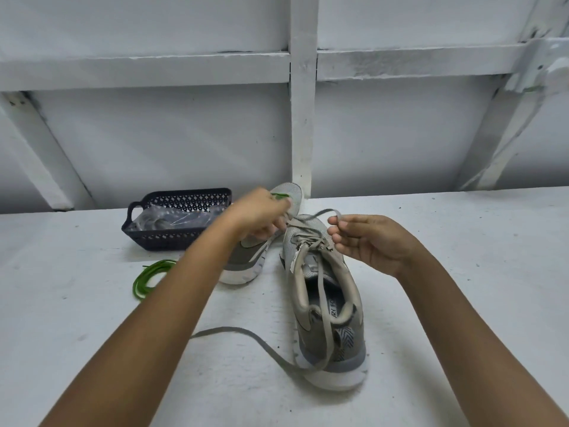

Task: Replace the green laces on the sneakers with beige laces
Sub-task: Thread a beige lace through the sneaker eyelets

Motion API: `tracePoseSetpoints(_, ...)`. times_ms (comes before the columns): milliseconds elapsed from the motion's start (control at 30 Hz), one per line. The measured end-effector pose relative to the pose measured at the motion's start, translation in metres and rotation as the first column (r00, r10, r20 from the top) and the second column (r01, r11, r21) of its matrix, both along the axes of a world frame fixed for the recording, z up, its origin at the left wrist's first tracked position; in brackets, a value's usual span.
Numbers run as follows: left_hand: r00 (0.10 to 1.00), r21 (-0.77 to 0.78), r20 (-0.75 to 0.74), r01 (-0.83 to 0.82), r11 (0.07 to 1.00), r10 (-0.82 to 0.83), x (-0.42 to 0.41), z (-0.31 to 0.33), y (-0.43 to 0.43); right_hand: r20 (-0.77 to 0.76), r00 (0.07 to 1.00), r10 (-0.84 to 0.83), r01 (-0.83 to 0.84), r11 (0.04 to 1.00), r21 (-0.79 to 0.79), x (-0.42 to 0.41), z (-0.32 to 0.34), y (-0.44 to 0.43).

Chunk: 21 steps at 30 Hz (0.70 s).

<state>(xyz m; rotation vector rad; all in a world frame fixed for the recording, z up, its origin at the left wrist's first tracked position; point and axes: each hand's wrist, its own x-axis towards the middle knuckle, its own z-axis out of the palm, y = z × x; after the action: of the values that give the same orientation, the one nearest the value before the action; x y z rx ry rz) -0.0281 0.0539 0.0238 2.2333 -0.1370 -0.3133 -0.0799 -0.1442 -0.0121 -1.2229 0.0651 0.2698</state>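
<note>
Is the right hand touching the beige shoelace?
Touching. The head view shows the right hand pinching a loop of the beige lace between its fingertips, above the near sneaker.

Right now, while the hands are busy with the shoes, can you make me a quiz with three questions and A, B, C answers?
1. Where does the loose green lace lie?
A) inside a sneaker
B) on the white table, left of the sneakers
C) on the floor

2. How many sneakers are on the table?
A) one
B) two
C) four

3. What is the right hand doing?
A) pinching the beige lace
B) lying flat on the table
C) holding scissors

Answers:
1 B: it is coiled on the tabletop beside the left forearm.
2 B: there is the near sneaker, and the far sneaker is partly behind the left hand.
3 A: its fingertips pinch a loop of lace above the near sneaker's front.
</note>
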Motion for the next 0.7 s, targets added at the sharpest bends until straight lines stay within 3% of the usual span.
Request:
tracePoseSetpoints(67,0.98,0.199,0.171,0.062,0.978,-0.097,-0.017,-0.009,-0.016,0.024,0.996,-0.083,0.084,0.996,-0.033,0.0,-0.007,0.0)
tracePoseSetpoints(233,0.965,0.301,0.125,0.184,0.936,-0.23,-0.043,-0.032,-0.043,0.083,0.976,-0.203,0.212,0.97,-0.12,-0.006,-0.028,0.006)
tracePoseSetpoints(367,0.986,0.021,0.041,0.158,0.987,-0.159,-0.044,-0.04,-0.041,0.131,0.954,-0.269,0.286,0.949,-0.131,-0.01,-0.034,0.015)
tracePoseSetpoints(500,0.991,-0.377,-0.086,0.059,0.924,-0.099,-0.048,-0.05,-0.041,0.162,0.923,-0.349,0.369,0.922,-0.116,-0.011,-0.038,0.023)
tracePoseSetpoints(600,0.989,-0.508,-0.136,-0.024,0.861,-0.052,-0.046,-0.056,-0.041,0.167,0.903,-0.395,0.414,0.905,-0.096,-0.013,-0.038,0.024)
tracePoseSetpoints(700,0.987,-0.543,-0.156,-0.056,0.838,-0.035,-0.045,-0.06,-0.039,0.185,0.889,-0.418,0.44,0.892,-0.101,-0.015,-0.04,0.024)
